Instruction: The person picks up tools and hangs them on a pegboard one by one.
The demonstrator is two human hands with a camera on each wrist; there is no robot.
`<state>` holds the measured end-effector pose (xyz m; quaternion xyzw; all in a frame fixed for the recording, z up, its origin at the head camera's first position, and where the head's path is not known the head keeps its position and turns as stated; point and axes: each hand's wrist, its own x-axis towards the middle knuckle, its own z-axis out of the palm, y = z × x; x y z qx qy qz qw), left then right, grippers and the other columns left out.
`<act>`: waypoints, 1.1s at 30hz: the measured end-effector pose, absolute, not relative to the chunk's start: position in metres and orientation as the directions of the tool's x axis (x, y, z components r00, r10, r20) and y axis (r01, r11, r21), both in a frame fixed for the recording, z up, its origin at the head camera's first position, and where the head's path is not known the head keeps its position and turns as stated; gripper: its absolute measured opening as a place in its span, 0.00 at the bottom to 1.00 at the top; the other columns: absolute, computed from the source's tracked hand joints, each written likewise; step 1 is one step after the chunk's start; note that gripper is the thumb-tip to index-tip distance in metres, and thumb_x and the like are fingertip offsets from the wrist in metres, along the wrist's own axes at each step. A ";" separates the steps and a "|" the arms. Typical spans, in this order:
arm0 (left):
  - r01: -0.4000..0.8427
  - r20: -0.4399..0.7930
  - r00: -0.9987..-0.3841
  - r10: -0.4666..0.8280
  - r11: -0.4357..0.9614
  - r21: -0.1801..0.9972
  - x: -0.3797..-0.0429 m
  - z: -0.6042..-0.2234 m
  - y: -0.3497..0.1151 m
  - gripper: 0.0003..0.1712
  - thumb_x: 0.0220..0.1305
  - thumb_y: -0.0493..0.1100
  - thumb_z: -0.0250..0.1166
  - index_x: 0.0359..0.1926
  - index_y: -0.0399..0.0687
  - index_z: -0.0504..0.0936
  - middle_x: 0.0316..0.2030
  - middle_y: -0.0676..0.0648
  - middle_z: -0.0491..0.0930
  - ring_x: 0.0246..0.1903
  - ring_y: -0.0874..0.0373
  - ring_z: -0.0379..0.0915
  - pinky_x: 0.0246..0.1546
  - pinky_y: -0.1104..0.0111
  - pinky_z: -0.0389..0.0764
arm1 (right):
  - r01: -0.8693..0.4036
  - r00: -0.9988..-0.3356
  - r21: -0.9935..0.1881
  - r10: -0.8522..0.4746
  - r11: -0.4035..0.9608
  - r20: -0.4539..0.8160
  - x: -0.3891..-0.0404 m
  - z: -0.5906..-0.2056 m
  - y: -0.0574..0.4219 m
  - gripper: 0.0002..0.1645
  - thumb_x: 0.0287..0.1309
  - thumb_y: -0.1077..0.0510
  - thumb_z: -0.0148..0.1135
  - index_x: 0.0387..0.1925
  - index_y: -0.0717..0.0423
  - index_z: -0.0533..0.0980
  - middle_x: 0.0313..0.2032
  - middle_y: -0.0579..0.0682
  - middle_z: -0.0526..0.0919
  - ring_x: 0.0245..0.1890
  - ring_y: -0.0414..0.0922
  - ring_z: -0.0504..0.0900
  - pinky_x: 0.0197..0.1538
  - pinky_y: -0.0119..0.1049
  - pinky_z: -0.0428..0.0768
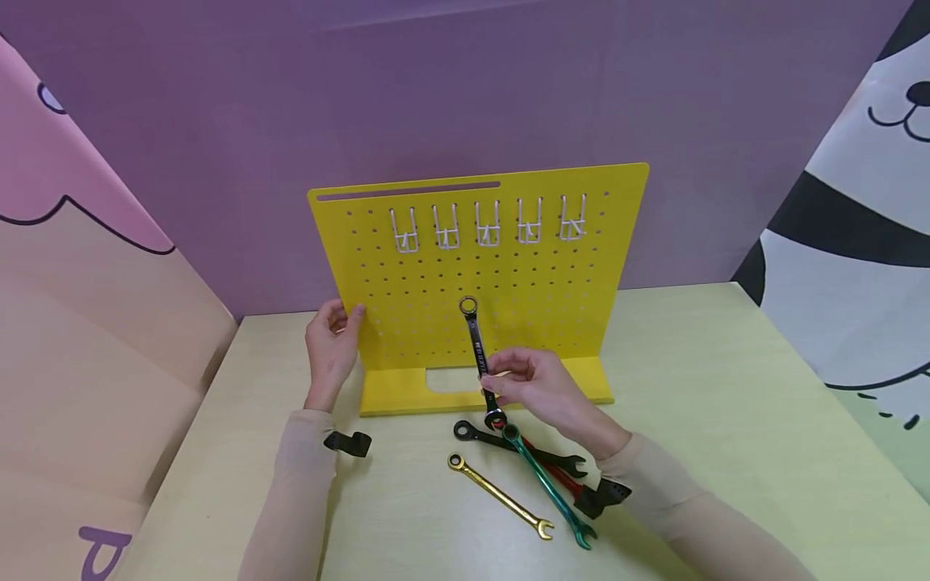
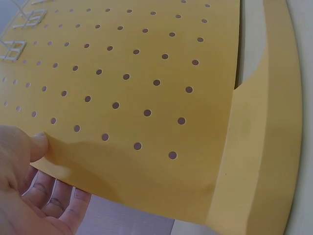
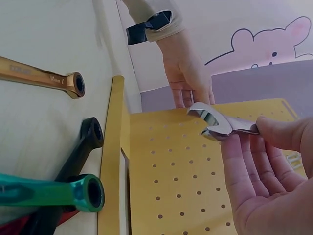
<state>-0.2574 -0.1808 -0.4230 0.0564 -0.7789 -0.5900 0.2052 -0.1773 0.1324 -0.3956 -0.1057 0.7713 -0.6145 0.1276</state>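
My right hand (image 1: 541,391) pinches a dark, shiny combination wrench (image 1: 476,343) between thumb and fingers. The wrench stands nearly upright in front of a yellow pegboard (image 1: 421,323), ring end up and open-ended jaw down; in the right wrist view that open end (image 3: 215,122) looks silvery. At the board's left edge, my left hand (image 1: 332,347) grips it. The left wrist view shows the thumb (image 2: 39,147) on the front face and the other fingers behind the edge. White double-prong hooks (image 1: 446,240) hang in a row across the upper board.
On the table before the board lie a gold wrench (image 1: 501,494), a black wrench (image 1: 494,438), a green wrench (image 1: 548,480) and a partly hidden red wrench (image 1: 565,479). The green one crosses over the black and red ones. A purple backdrop (image 1: 465,97) rises behind.
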 end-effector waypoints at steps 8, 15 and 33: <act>0.166 0.267 -0.908 -0.324 0.307 0.937 -0.256 -0.423 -0.181 0.20 0.78 0.44 0.66 0.61 0.35 0.81 0.50 0.34 0.84 0.46 0.52 0.79 0.43 0.85 0.76 | -0.028 -0.943 -0.971 -0.329 0.237 -0.053 -0.183 -0.391 0.125 0.15 0.70 0.58 0.70 0.52 0.63 0.81 0.44 0.56 0.91 0.40 0.46 0.89 0.51 0.44 0.90; 0.174 0.275 -0.904 -0.326 0.307 0.936 -0.258 -0.422 -0.179 0.20 0.78 0.45 0.66 0.61 0.35 0.81 0.51 0.33 0.85 0.47 0.50 0.80 0.43 0.85 0.76 | -0.021 -0.950 -0.973 -0.309 0.230 -0.053 -0.190 -0.387 0.118 0.15 0.70 0.58 0.70 0.52 0.62 0.81 0.46 0.57 0.91 0.41 0.45 0.90 0.55 0.51 0.89; 0.204 0.307 -0.896 -0.321 0.316 0.927 -0.257 -0.425 -0.181 0.18 0.77 0.43 0.67 0.58 0.36 0.83 0.47 0.35 0.85 0.42 0.58 0.78 0.42 0.83 0.77 | -0.035 -0.946 -0.980 -0.324 0.196 -0.031 -0.196 -0.371 0.100 0.16 0.70 0.59 0.71 0.54 0.61 0.81 0.49 0.57 0.90 0.42 0.44 0.89 0.53 0.44 0.89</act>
